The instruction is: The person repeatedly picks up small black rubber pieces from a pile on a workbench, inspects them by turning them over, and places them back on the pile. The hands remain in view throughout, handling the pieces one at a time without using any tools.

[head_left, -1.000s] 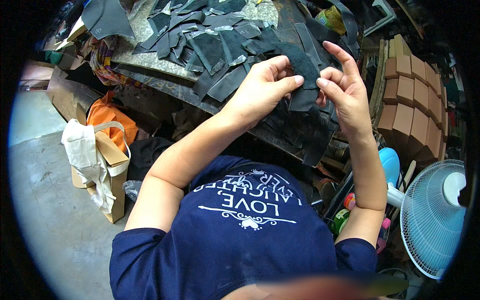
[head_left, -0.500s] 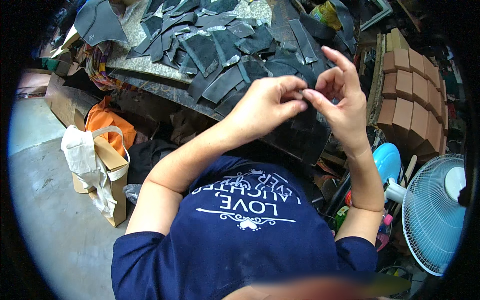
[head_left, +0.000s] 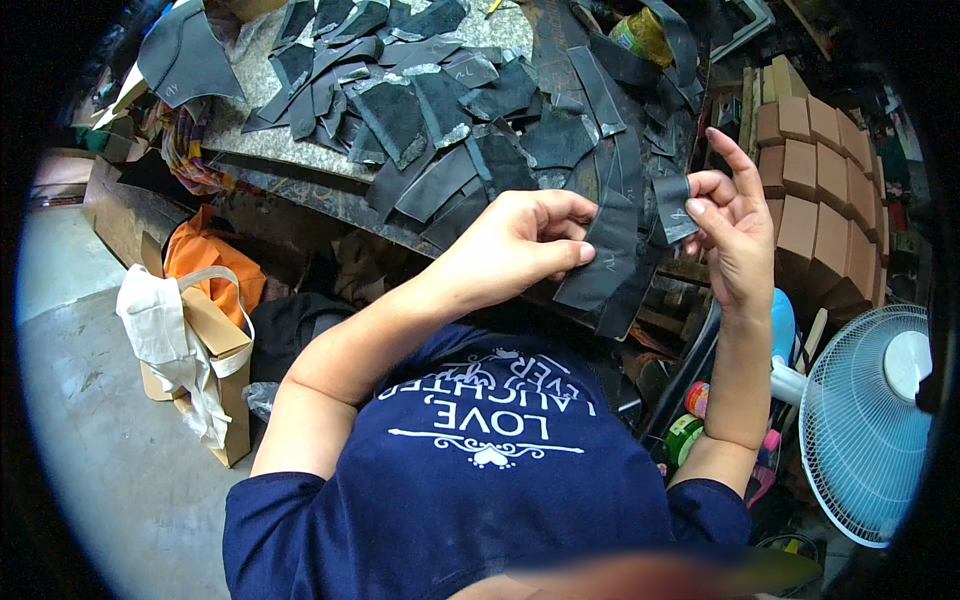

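Note:
My left hand [head_left: 545, 235] pinches a black leather piece [head_left: 608, 262] between thumb and fingers; it hangs over the near edge of the work table. To its right, my right hand [head_left: 735, 215] grips a smaller black leather piece [head_left: 672, 208] with thumb and index finger, other fingers partly raised. Pale marks show on both pieces. The two hands are apart. Beyond them, many loose black leather pieces [head_left: 440, 185] lie heaped and overlapping, some with shiny grey patches along their edges.
The heap partly covers a speckled stone slab [head_left: 235, 120]. Stacked brown boxes [head_left: 825, 180] stand at the right, above a blue-and-white fan [head_left: 870, 430]. At the left are a white cloth bag [head_left: 155, 305] on a cardboard box and an orange cloth [head_left: 215, 262]. A yellowish jar [head_left: 643, 38] sits at the back.
My hands have moved from fingertips together to apart, the right one going rightward. A black leather piece now shows plainly in each hand. The view has shifted slightly.

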Action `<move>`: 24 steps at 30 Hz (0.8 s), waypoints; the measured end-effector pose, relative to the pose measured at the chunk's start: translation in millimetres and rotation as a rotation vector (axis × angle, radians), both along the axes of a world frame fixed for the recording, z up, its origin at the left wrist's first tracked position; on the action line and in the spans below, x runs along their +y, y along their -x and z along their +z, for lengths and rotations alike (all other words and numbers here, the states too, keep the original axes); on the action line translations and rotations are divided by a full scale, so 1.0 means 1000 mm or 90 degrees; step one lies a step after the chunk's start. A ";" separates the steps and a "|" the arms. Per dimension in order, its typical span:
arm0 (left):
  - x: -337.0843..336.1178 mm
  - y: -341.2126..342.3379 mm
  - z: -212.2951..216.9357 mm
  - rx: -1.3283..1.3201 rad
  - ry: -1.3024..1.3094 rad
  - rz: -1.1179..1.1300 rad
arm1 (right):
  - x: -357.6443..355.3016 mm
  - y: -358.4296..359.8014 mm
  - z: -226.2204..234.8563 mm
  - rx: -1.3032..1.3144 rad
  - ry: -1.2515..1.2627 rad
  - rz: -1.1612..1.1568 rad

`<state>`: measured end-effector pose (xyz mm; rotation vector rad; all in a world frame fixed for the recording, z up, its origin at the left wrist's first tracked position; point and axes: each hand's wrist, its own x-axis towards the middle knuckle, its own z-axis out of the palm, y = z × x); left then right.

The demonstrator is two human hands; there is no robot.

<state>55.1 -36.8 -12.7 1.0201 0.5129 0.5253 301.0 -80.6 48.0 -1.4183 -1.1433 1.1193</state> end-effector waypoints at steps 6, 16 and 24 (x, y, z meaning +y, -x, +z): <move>0.000 0.007 -0.008 -0.017 0.043 0.092 | -0.001 -0.009 0.001 0.033 -0.008 -0.015; 0.005 0.010 -0.010 -0.078 0.084 0.109 | 0.017 0.002 -0.003 0.051 -0.047 0.008; 0.006 0.015 -0.012 -0.059 0.072 0.124 | 0.040 0.009 -0.008 0.044 -0.062 0.043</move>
